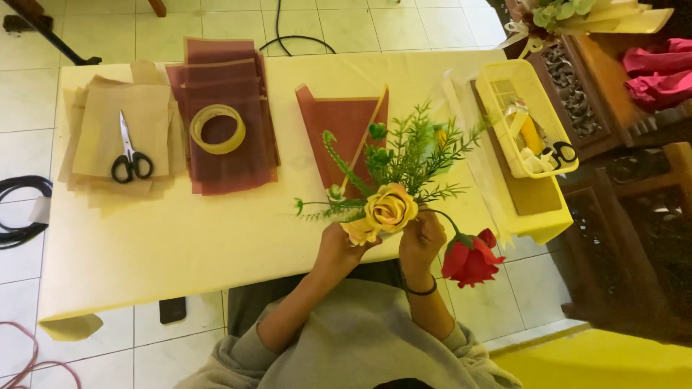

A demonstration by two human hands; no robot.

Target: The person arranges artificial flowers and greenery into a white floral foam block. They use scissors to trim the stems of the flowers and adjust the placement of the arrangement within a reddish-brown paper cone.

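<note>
A pale yellow worktop (180, 238) stands on a white tiled floor (21, 101), seen from above. At its far left lies a stack of tan paper sheets (94, 130) with black-handled scissors (130, 153) on top. Just right of it is a stack of maroon sheets (231, 94) carrying a roll of clear tape (217, 129). Further right lies a folded maroon wrapper (339, 130).

At the near edge, right of centre, the left hand (339, 248) has its fingers closed around the stems of a flower bunch (393, 173): a yellow rose (390, 208) in front of green sprigs. The right hand (422, 241), just beside it, is closed on the stem of a red rose (471, 259), which droops off the worktop's near right.

At the far right sits a yellow plastic basket (504, 79) holding small supplies, beside dark carved wooden furniture (620, 238).
</note>
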